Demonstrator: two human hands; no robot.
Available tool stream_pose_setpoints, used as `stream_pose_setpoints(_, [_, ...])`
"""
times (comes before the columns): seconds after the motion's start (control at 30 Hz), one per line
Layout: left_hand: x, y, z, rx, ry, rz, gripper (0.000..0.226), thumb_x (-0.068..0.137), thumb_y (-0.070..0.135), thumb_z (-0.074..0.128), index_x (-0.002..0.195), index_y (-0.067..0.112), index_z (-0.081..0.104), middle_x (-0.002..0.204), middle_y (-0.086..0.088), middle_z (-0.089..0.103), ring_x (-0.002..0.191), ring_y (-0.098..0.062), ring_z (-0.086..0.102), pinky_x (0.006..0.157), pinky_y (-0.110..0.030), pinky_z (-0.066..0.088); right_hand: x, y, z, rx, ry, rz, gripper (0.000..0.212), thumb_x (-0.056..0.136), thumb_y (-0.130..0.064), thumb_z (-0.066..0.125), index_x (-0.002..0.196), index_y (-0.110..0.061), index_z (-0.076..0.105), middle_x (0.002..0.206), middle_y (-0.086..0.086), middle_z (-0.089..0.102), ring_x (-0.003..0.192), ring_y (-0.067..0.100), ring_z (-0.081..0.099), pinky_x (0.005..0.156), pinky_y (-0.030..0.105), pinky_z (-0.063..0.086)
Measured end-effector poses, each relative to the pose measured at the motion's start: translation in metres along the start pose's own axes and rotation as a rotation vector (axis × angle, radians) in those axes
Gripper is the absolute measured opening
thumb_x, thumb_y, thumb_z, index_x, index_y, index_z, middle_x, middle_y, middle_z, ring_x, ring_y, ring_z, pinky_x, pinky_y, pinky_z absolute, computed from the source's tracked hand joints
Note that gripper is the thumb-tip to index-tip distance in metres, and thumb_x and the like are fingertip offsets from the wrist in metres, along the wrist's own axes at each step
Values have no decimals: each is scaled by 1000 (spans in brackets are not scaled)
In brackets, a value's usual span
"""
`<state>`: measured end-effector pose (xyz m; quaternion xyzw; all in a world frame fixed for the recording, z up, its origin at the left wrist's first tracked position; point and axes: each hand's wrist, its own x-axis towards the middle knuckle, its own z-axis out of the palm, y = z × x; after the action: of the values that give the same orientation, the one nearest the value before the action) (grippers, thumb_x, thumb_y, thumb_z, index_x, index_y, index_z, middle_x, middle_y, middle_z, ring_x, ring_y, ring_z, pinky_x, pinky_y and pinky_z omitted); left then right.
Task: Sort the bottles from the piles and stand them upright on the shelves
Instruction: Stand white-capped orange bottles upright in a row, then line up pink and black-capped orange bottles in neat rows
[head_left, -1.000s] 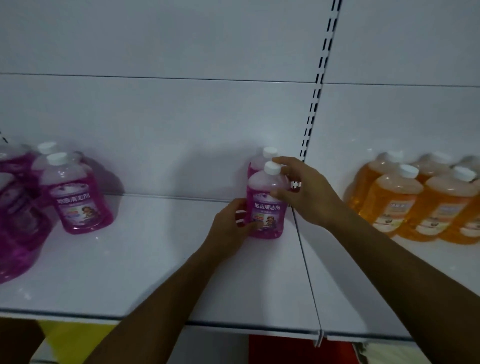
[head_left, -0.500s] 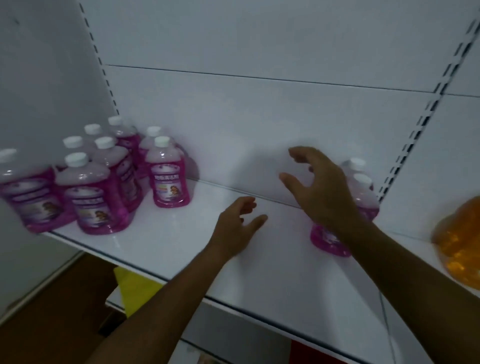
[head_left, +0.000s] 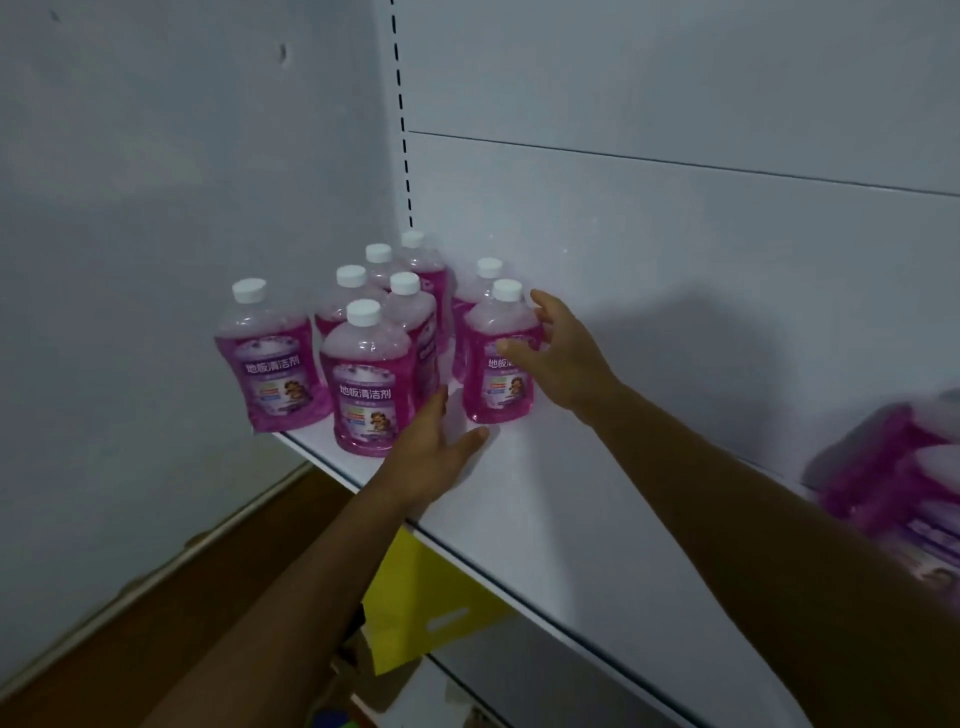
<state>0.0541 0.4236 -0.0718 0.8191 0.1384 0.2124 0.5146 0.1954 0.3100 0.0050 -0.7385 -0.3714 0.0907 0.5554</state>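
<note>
Your right hand (head_left: 563, 358) reached in with fingers spread, thumb brushing the nearest pink bottle (head_left: 498, 358), gripping nothing. Your left hand (head_left: 428, 452) lay flat and open on the white shelf (head_left: 597, 519) below it. White panels backed the corner. Eight pink bottles (head_left: 369, 379) stood upright there, crowding the left end. Blurred pink bottles (head_left: 904, 478) sat far right; a yellow bag (head_left: 415, 613) hung underneath.
</note>
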Motion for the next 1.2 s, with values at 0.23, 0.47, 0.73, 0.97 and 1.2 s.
stream_pose_setpoints(0.23, [31,-7,19,-169,27,63,42,83,6,71,110,33,53,105,17,62,90,19,58,72,-3,45,10,4,-4,-152,95,30,50,73,-32,81,114,-21,55,95,-12,61,82,0,59,78,26,53])
stream_pose_setpoints(0.47, [49,-7,48,-169,-114,32,27,76,13,79,90,33,67,82,9,69,75,-10,66,66,-22,51,-20,7,-59,-286,182,174,58,72,-47,78,114,-12,59,103,4,66,89,18,64,77,34,55])
stream_pose_setpoints(0.73, [46,53,127,-225,-370,143,32,82,6,73,110,18,63,98,1,72,82,-14,70,71,-28,58,-74,-10,-162,-653,227,235,50,73,-56,73,97,-12,67,92,4,68,84,19,63,75,33,53])
stream_pose_setpoints(0.97, [61,72,184,-281,-513,215,34,81,5,73,112,14,62,103,-1,72,89,-19,70,73,-30,59,-93,-26,-210,-895,192,342,43,78,-47,73,92,-7,65,85,5,65,74,20,59,62,28,46])
stream_pose_setpoints(1.2, [84,74,223,-320,-576,250,36,74,17,80,105,24,64,100,6,71,87,-3,69,77,-19,54,-98,-28,-218,-1003,239,392,48,82,-38,70,122,-19,51,113,4,60,95,24,58,85,44,51])
